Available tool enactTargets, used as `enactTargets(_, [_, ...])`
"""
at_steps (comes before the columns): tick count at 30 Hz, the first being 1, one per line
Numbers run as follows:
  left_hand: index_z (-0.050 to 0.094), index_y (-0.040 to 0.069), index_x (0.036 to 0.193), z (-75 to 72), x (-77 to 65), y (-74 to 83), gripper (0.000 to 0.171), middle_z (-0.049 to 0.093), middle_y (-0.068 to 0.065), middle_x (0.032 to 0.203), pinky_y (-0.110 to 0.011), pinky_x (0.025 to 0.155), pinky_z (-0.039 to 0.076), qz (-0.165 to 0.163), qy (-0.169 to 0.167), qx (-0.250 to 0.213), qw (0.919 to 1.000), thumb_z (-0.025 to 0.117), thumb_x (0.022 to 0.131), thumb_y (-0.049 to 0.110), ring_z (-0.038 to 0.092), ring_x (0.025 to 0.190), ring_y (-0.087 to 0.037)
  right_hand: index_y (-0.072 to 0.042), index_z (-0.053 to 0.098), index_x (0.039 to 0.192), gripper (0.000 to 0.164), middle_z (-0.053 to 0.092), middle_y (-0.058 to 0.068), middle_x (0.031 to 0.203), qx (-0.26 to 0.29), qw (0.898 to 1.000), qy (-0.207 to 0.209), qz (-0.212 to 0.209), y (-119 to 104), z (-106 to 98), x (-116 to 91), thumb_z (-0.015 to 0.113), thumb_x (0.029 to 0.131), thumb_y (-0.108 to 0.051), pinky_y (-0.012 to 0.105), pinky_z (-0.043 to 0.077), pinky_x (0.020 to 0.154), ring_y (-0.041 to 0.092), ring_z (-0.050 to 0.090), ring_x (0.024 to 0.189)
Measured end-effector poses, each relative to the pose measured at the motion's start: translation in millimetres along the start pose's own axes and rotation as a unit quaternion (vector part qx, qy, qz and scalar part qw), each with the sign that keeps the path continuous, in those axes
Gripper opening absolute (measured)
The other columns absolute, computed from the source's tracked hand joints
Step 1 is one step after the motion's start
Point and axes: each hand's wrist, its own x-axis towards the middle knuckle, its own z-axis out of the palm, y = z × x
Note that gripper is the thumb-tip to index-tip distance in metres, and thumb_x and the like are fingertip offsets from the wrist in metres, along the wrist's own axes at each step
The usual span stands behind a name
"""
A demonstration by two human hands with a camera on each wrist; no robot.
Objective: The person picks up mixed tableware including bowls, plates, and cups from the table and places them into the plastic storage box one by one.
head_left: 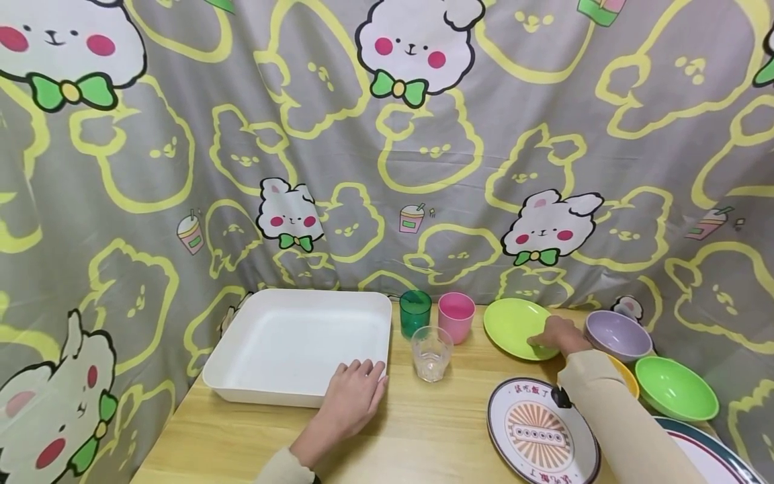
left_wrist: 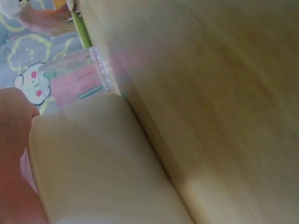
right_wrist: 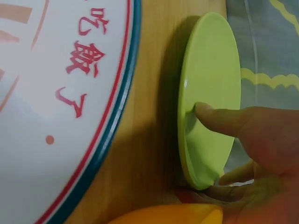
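My right hand (head_left: pixel 559 336) pinches the near right edge of a yellow-green plate (head_left: pixel 514 326). In the right wrist view the thumb (right_wrist: pixel 217 116) presses on the plate's upper face (right_wrist: pixel 212 70), with fingers (right_wrist: pixel 236 182) at the rim and underside. A shadow falls on the table beside the plate. My left hand (head_left: pixel 357 393) rests over the near right corner of a white rectangular tray (head_left: pixel 296 396), fingers loosely bent over the rim. In the left wrist view that hand (left_wrist: pixel 14 130) lies along the top edge of the tray wall (left_wrist: pixel 93 158).
A green cup (head_left: pixel 415 316), a pink cup (head_left: pixel 456 316) and a clear glass (head_left: pixel 432 356) stand right of the tray. A patterned plate (head_left: pixel 541 433), a purple bowl (head_left: pixel 617 334), a green bowl (head_left: pixel 677 390), an orange bowl (head_left: pixel 623 376) and a large rimmed plate (head_left: pixel 707 450) lie right.
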Motion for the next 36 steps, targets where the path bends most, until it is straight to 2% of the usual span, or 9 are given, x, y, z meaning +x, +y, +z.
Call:
enactTargets(4, [0.067,0.012,0.113,0.8,0.6,1.2,0.026,0.064,-0.002,0.089,-0.035,0.064,0.049,0.003,0.003,0.003,1.0000,0.055,0.105,0.034,0.062,0.084,-0.023,0.018,0.059,0.103,0.054,0.057,0.033,0.101,0.002,1.000,0.004,0.005,-1.4,1.6,0.9,0.076,0.090,-0.032,0.060,0.049,0.086,0.052,0.051,0.101])
enactTargets(11, [0.062,0.013,0.098,0.0,-0.3,3.6,0.021,0.059,0.000,0.084,-0.034,0.064,0.049,0.009,-0.002,0.000,1.0000,0.055,0.106,0.032,0.058,0.080,-0.020,0.024,0.057,0.108,0.066,0.056,0.042,0.105,0.000,1.000,0.022,0.004,-4.0,3.0,-1.1,0.081,0.086,-0.033,0.063,0.051,0.085,0.060,0.048,0.105])
enactTargets(17, [0.063,0.011,0.100,0.2,0.9,3.6,0.021,0.060,-0.001,0.085,-0.033,0.064,0.049,0.009,-0.001,0.013,0.9999,0.056,0.105,0.031,0.057,0.081,-0.020,0.030,0.050,0.113,0.079,0.042,0.055,0.115,0.010,0.998,0.059,0.018,-6.6,-0.7,-0.6,0.085,0.082,-0.034,0.067,0.048,0.091,0.065,0.044,0.111])
enactTargets(20, [0.064,0.010,0.103,0.2,1.1,4.1,0.023,0.061,-0.002,0.086,-0.033,0.066,0.050,0.009,-0.010,0.017,0.9998,0.056,0.105,0.031,0.058,0.082,-0.021,0.030,0.047,0.113,0.082,0.043,0.054,0.114,0.017,0.998,0.064,0.018,-5.2,-2.8,-0.1,0.086,0.080,-0.034,0.067,0.048,0.092,0.064,0.046,0.110])
enactTargets(23, [0.063,0.010,0.103,0.6,1.4,5.0,0.024,0.059,-0.002,0.086,-0.034,0.067,0.050,0.005,-0.022,0.013,0.9997,0.054,0.106,0.032,0.057,0.083,-0.021,0.030,0.044,0.111,0.083,0.050,0.048,0.105,0.026,0.997,0.077,0.010,-3.1,-6.7,-1.7,0.087,0.079,-0.033,0.060,0.053,0.085,0.057,0.055,0.098])
enactTargets(26, [0.062,0.010,0.102,1.1,2.2,6.1,0.027,0.058,-0.002,0.087,-0.034,0.067,0.050,0.005,-0.029,0.011,0.9995,0.051,0.107,0.033,0.056,0.083,-0.021,0.030,0.035,0.113,0.082,0.055,0.039,0.090,0.069,0.994,0.082,0.010,-0.4,-9.5,-5.7,0.086,0.081,-0.025,0.047,0.059,0.068,0.043,0.065,0.075])
enactTargets(29, [0.062,0.010,0.101,1.5,2.9,6.8,0.028,0.059,-0.002,0.086,-0.033,0.067,0.049,0.006,-0.027,0.015,0.9995,0.049,0.108,0.034,0.056,0.083,-0.021,0.030,0.025,0.116,0.079,0.054,0.033,0.080,0.119,0.990,0.078,0.003,2.7,-10.7,-10.6,0.081,0.086,-0.016,0.037,0.059,0.052,0.028,0.065,0.055])
enactTargets(32, [0.062,0.010,0.101,0.4,2.7,8.2,0.028,0.059,-0.002,0.086,-0.032,0.066,0.048,0.005,-0.025,0.024,0.9994,0.050,0.108,0.034,0.056,0.082,-0.020,0.029,0.016,0.120,0.074,0.050,0.043,0.085,0.184,0.981,0.066,-0.006,4.7,-11.1,-13.9,0.073,0.089,-0.006,0.036,0.059,0.046,0.025,0.064,0.046])
enactTargets(36, [0.062,0.010,0.102,-1.5,2.2,11.0,0.027,0.059,-0.001,0.085,-0.030,0.063,0.046,0.001,-0.026,0.033,0.9991,0.051,0.107,0.034,0.055,0.080,-0.019,0.029,0.003,0.128,0.072,0.038,0.056,0.099,0.289,0.956,0.049,-0.009,4.5,-16.7,-18.6,0.061,0.092,0.005,0.038,0.061,0.049,0.025,0.066,0.046])
